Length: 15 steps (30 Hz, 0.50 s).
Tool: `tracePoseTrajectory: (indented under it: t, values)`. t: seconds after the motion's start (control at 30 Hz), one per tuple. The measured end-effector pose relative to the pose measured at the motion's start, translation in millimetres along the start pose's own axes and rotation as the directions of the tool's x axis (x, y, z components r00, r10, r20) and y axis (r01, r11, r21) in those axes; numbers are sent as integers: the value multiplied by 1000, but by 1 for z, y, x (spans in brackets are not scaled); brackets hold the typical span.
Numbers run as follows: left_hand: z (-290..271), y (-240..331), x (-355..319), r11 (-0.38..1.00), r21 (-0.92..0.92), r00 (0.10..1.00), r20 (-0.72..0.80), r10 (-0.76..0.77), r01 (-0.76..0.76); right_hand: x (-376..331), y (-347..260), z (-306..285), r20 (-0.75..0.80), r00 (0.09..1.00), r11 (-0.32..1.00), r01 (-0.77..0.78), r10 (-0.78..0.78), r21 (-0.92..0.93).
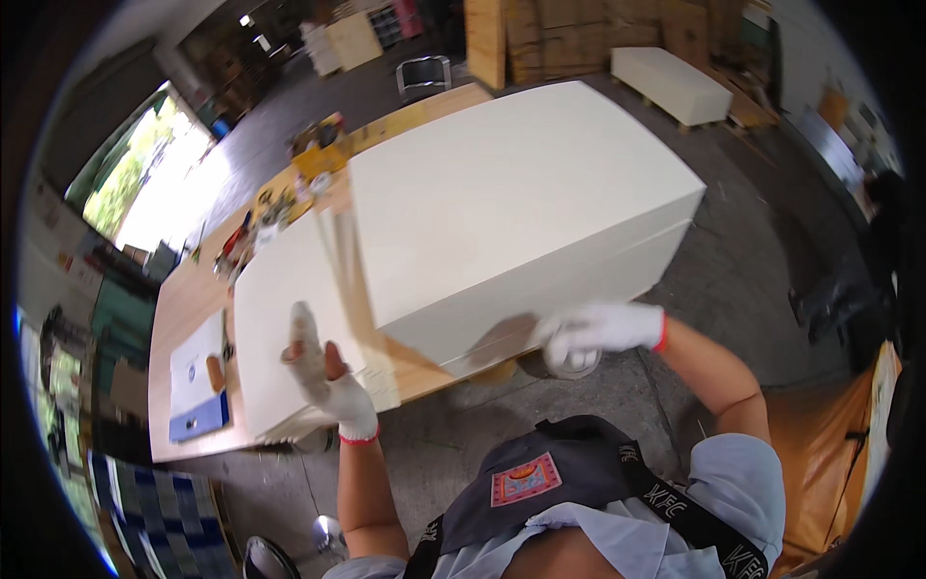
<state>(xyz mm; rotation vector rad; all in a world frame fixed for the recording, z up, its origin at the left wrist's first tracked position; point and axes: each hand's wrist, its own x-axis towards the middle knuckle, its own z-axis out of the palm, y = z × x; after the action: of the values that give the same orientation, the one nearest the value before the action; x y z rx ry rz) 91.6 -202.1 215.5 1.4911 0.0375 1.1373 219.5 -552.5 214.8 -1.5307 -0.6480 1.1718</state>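
My left hand (328,378), in a white glove that leaves the thumb and a fingertip bare, is raised over the low stack of white boards (275,289). Its fingers are stretched and apart, with nothing visible in them. My right hand (590,336), gloved in white with a red cuff, is beside the near side of the tall stack of white boards (521,183). Its fingers look curled, though motion blurs them; what they hold, if anything, cannot be made out. A grey-brown blurred patch (500,338), perhaps a shadow, shows on the stack's side.
Both stacks rest on a wooden table (178,328). A blue-and-white folder (201,386) lies at its left end, with scattered tools (275,207) and a yellow box (320,159) along the far edge. Beyond are a chair (422,75) and another white stack (670,82).
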Motion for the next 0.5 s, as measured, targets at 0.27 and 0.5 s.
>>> tracePoseTrajectory:
  t: [0.27, 0.5]
  values:
    - [275, 50, 24, 833, 76, 566, 767, 302, -548, -134, -16, -164, -954, 89, 958, 10, -285, -285]
    - [404, 12, 20, 674, 358, 343, 925, -163, -646, -121, -12, -181, -794, 346, 544, -588, -500, -599]
